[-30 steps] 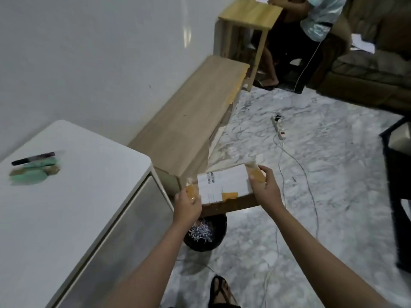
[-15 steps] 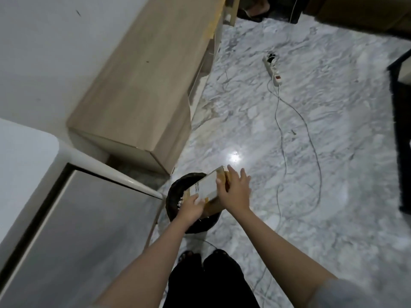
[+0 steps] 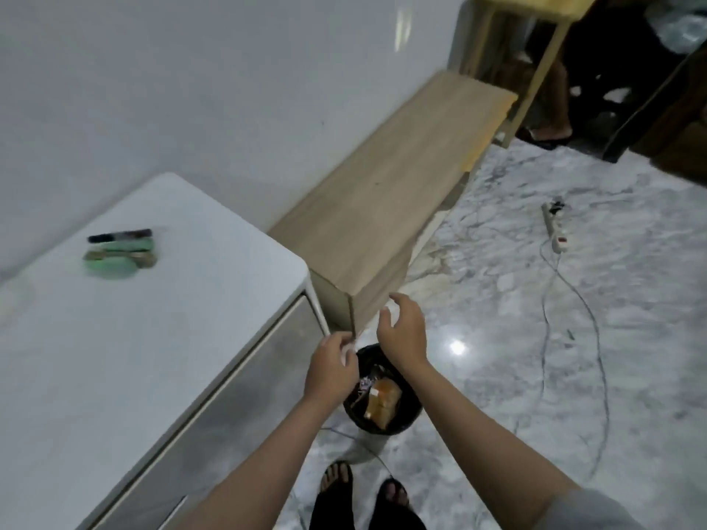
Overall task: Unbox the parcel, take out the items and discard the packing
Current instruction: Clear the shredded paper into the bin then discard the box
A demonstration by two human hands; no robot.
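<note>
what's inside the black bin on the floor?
In the round black bin: a crumpled brown cardboard box with tape, lying on shredded white paper. The left hand covers the bin's left rim; anything beneath the box is hidden.

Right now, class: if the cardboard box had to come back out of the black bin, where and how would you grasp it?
Probably by the cardboard box's upper end, reaching down from above. It stands tilted inside the black bin, whose wall blocks its sides.

Green items [image 3: 116,258] on the table blurred beyond telling; bin [image 3: 405,416] rim — partly behind the left hand [image 3: 331,371]
</note>
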